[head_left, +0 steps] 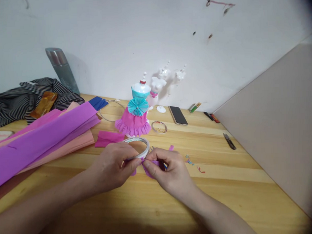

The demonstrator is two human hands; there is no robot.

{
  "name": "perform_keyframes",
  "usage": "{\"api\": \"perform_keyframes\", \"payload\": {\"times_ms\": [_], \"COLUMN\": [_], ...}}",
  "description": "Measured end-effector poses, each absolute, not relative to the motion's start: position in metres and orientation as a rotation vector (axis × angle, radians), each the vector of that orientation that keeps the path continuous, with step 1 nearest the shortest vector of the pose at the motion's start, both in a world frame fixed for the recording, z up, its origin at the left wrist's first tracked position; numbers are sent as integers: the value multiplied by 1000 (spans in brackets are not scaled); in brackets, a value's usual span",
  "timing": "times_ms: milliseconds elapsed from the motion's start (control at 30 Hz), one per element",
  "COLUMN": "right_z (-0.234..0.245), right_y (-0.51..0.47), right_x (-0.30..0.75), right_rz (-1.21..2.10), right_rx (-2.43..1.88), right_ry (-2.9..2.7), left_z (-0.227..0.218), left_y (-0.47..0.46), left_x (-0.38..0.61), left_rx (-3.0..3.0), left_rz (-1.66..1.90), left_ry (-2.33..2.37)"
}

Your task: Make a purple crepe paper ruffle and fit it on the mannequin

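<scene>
Grained wooden tabletop [154, 206], gathered purple paper [147, 172]

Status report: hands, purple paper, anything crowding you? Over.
Left hand, right hand: both pinching. Purple paper gathered between them. Tape roll close behind; contact unclear.

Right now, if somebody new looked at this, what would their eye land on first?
Probably the small dress stand with its pink ruffled skirt and turquoise fan bow, upright on the table just beyond the hands. Next, likely the long purple and peach paper sheets spread across the left side. Then the left hand and right hand, pinching a purple strip beside a tape roll.
</scene>
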State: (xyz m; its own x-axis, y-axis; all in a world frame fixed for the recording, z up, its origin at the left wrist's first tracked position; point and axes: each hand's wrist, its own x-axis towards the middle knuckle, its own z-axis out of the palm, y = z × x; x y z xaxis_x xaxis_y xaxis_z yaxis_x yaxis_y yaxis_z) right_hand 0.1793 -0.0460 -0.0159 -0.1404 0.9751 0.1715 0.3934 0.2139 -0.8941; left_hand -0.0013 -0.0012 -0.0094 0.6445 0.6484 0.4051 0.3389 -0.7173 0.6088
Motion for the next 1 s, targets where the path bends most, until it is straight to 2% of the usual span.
{"api": "perform_keyframes", "payload": {"times_ms": [333, 733, 1000], "right_z": [-16, -21, -9], "right_y": [-46, -41, -33], "right_x": [180, 179, 190], "right_rz": [761, 911, 1168], "right_rx": [-1334, -1425, -1393], "right_ry": [-1688, -1625, -1521], "left_z": [-13, -15, -11], "left_y": [-1, 0, 11], "left_x": [-2, 0, -3], "left_rx": [2432, 2487, 1982], "left_rz": [871, 881, 512], "left_ry": [772, 677, 769]}}
